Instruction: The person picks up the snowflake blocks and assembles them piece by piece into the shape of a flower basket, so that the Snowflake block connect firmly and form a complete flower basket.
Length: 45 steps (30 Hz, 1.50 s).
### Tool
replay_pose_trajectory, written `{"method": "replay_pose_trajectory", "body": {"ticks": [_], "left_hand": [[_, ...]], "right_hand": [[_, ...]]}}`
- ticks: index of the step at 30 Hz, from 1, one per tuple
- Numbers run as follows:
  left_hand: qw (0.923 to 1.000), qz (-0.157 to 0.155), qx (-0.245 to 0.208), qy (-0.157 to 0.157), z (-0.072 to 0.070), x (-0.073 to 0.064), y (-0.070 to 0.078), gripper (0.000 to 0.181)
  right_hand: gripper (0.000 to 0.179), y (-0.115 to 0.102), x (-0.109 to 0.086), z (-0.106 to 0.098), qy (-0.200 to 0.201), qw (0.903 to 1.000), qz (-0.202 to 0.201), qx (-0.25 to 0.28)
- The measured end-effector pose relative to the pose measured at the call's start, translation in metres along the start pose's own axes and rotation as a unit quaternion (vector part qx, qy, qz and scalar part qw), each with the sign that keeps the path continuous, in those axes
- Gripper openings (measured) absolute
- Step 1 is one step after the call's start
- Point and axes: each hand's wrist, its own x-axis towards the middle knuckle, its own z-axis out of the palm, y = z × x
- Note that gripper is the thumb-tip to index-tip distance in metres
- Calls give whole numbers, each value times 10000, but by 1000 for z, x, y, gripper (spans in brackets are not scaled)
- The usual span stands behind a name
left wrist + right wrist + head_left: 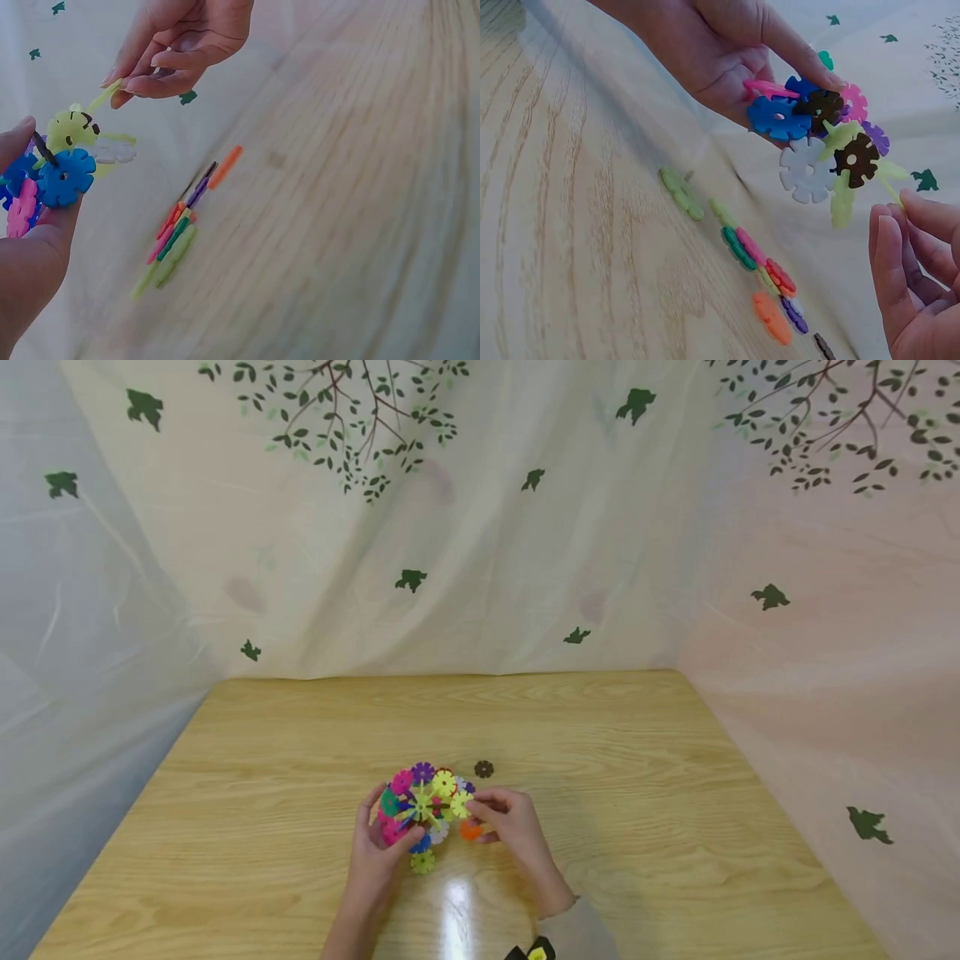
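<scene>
- Head view gives us a pale wood-grained table (637, 777), its far edge meeting a hung cloth (480, 627); the cloth turns bluish towards 9 o'clock and pinkish towards 3 o'clock.
- We see leafy branches (371, 410) printed at 11 o'clock, more at 2 o'clock, and dark green birds (868, 825) scattered over the cloth; soft folds run down it.
- At 7 o'clock from the middle of that view we find the cluster (423, 806) of joined, many-coloured notched discs; the left hand (375, 850) grips it, thumb on the near side.
- Our right hand (517, 825) pinches a yellow disc (889, 184) by its edge at the cluster's 3 o'clock side; a pale sleeve (581, 931) covers that forearm.
- Around the cluster we note a brown disc (483, 769) at 2 o'clock, an orange disc (471, 832) at 4, a light green disc (423, 862) at 6; a bright reflection (456, 914) shines on the wood at 5.
</scene>
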Motion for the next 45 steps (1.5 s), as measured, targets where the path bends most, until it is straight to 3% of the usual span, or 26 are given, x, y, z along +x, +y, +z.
{"method": "replay_pose_trajectory", "body": {"ticks": [3, 12, 26, 30, 36, 45], "left_hand": [[9996, 20, 231, -132, 0, -1, 0, 89], [9931, 103, 1147, -211, 1, -2, -1, 79], [9904, 99, 1341, -311, 5, -2, -2, 70], [9871, -3, 1581, -251, 5, -3, -4, 70], [9820, -149, 1876, -139, 5, -5, -4, 70], [9775, 56, 2101, -186, 4, -7, -3, 71]], "right_hand": [[30, -2, -1, 1, -24, 10000, -47, -12], [28, -3, -1, 3, -12, 9994, -144, -324], [17, -2, -2, 5, 219, 9980, -321, -507], [18, -2, -5, 8, 283, 9970, -322, -650], [19, -3, -9, 7, 135, 9974, -293, -651], [18, 1, -8, 6, -90, 9979, -284, -569]]}}
